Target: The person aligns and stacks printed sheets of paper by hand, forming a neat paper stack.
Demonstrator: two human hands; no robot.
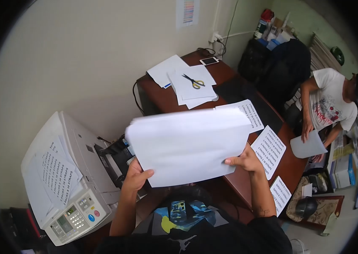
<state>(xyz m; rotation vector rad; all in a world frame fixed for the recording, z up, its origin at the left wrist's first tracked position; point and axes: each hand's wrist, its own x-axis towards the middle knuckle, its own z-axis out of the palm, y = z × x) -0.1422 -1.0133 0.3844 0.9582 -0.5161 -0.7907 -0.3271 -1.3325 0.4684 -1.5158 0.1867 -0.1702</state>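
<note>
A thick stack of white paper (pixel 191 146) is held up in front of my chest, its upper face blank. My left hand (pixel 136 174) grips the stack's lower left corner, thumb on top. On the lower right edge, my right hand (pixel 246 160) pinches the stack the same way. The fingers beneath the paper are hidden. Just right of the stack, printed sheets (pixel 269 149) with repeated lines of text lie on the brown desk (pixel 153 91). Behind the stack, scissors (pixel 194 81) with yellow handles rest on white sheets (pixel 181 89).
To the left stands a printing machine (pixel 77 148) with printed sheets (pixel 54 178) on its lid and a keypad. A phone (pixel 209 61) lies at the desk's back end. At right, a seated person (pixel 329 99) holds white paper. A dark chair (pixel 287 67) stands behind the desk.
</note>
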